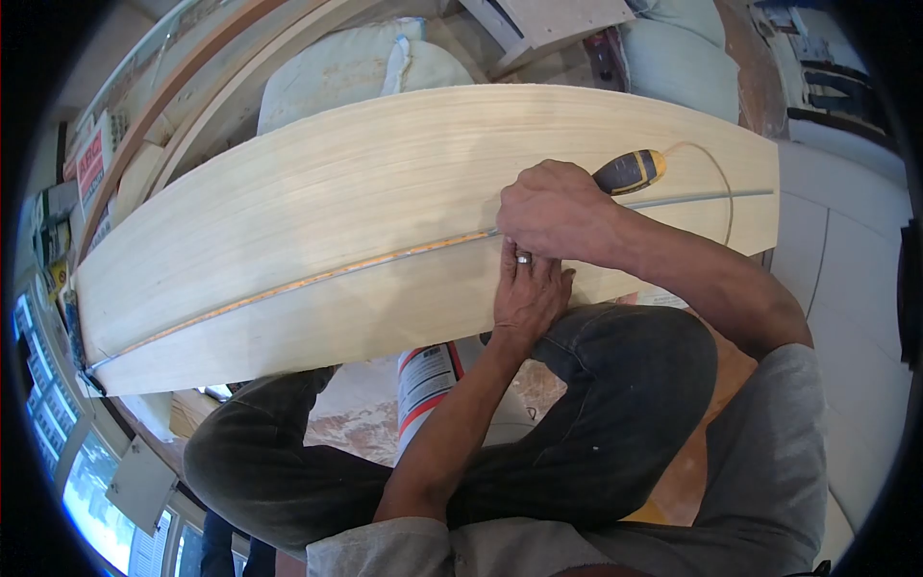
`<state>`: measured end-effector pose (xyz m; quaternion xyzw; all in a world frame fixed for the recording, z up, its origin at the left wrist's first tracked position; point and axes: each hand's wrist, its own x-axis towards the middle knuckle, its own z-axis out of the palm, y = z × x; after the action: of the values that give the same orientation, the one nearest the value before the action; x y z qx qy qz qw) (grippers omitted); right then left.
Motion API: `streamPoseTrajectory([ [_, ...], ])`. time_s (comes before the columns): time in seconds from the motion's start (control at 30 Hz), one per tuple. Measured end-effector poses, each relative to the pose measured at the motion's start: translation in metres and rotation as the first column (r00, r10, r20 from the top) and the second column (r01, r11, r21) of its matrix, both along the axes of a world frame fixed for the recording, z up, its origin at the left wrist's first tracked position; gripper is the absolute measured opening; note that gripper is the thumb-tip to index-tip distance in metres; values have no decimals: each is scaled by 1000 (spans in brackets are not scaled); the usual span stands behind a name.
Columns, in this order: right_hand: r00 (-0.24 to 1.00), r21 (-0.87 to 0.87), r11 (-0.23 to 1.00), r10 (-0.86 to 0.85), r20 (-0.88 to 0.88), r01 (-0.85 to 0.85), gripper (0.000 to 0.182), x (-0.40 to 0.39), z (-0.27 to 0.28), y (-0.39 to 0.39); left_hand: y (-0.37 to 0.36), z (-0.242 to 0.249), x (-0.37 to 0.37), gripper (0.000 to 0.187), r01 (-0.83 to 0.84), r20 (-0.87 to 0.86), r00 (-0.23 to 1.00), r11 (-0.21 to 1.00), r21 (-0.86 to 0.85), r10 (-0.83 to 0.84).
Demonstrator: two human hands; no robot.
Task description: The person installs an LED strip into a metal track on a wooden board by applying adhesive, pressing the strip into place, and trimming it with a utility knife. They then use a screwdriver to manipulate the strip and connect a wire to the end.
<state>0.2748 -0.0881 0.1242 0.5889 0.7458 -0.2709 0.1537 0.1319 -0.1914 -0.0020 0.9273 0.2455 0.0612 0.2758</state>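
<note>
A long pale wooden panel (317, 183) with curved edges lies across my knees. Along its length runs a narrow grey line (702, 199). From the left end to my hands, an orange-speckled strip (336, 274) follows that line. My right hand (558, 210) is closed around a hand tool with a black-and-yellow handle (630, 172); its working end is hidden under my fingers. Just below, my left hand (531, 293), wearing a ring, rests on the panel with fingers stretched out, its fingertips partly covered by the right hand. A thin tan cord (716, 163) curves over the panel's right part.
Behind the panel sit stuffed pale sacks (336, 77) and a grey box-like piece (548, 29). Curved wooden strips (192, 87) stand at upper left. A labelled white-and-red bucket (428, 385) is between my legs. A dark clamp-like item (87, 375) touches the panel's left end.
</note>
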Motion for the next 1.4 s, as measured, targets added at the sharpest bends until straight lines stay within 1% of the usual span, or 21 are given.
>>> streamPoseTrajectory([
  [0.07, 994, -231, 973, 34, 108, -8, 18, 0, 10, 11, 2, 1, 1, 62, -23, 27, 999, 1000, 11, 23],
  [0.2, 989, -201, 970, -128, 74, 141, 19, 29, 15, -11, 8, 7, -1, 66, -55, 42, 997, 996, -73, 58],
  [0.3, 817, 99, 811, -568, -105, 577, 23, 53, 6, -53, 24, 13, -15, 63, -35, 147, 988, 999, -38, 40],
  [0.33, 812, 111, 804, -575, -102, 584, 23, 56, 3, -65, 34, 6, -22, 60, -29, 171, 985, 998, 48, 20],
  [0.37, 712, 58, 710, -697, -87, 702, 23, 57, 3, -79, 44, 1, -30, 57, -21, 198, 980, 991, 133, -6],
  [0.4, 589, 15, 590, -806, -63, 808, 24, 58, 1, -96, 59, 5, -33, 56, -66, 193, 980, 995, 77, 50],
  [0.47, 629, 158, 614, -712, -313, 774, 21, 61, -41, -154, 87, 22, -33, 50, -110, 60, 993, 989, 99, 104],
  [0.5, 593, 84, 591, -773, -225, 802, 23, 57, -47, -168, 99, 23, -36, 44, -75, 42, 997, 994, 82, 72],
  [0.57, 538, 137, 522, -798, -270, 842, 20, 41, -56, -193, 109, 9, -46, 21, 15, 82, 996, 983, 184, -31],
  [0.67, 429, 103, 419, -847, -313, 902, 36, 40, -16, -198, 119, 17, -37, 11, 61, 63, 995, 977, 203, -76],
  [0.73, 421, 198, 372, -827, -372, 907, 39, 41, 23, -196, 126, 42, -22, 10, 77, 84, 992, 972, 223, -98],
  [0.8, 409, 241, 338, -829, -382, 910, 41, 44, 70, -185, 135, 85, -17, 13, 53, -74, 995, 994, -100, -61],
  [0.83, 404, 243, 331, -829, -388, 912, 44, 44, 94, -178, 140, 101, -16, 13, 70, -42, 996, 995, -77, -74],
  [0.93, 530, 441, 328, -697, -483, 835, 40, 35, 153, -149, 163, 145, -20, 19, 167, 23, 986, 986, -1, -167],
  [0.97, 639, 589, 309, -578, -507, 747, 33, 28, 163, -138, 169, 163, -27, 20, 142, 103, 985, 990, -21, -139],
  [1.03, 655, 624, 269, -522, -546, 734, 31, 2, 189, -115, 181, 191, -39, 21, 79, 214, 975, 996, -48, -67],
  [1.13, 536, 468, 270, -531, -656, 841, 32, -54, 221, -100, 186, 223, -59, 19, 1, 320, 947, 999, -50, 15],
  [1.2, 521, 537, 113, -468, -714, 836, 39, -77, 192, -89, 186, 238, -77, 17, -46, 367, 929, 999, -14, 48],
  [1.23, 65, 28, 83, -482, -874, 996, 45, -90, 182, -95, 181, 243, -85, 15, -71, 349, 931, 992, -105, 104],
  [1.27, -151, -194, 31, -513, -845, 981, 46, -100, 177, -98, 176, 240, -94, 16, -69, 378, 920, 991, -111, 107],
  [1.4, -276, -327, 49, -426, -862, 944, 47, -102, 154, -99, 155, 256, -108, 16, -96, 381, 910, 978, -186, 162],
])
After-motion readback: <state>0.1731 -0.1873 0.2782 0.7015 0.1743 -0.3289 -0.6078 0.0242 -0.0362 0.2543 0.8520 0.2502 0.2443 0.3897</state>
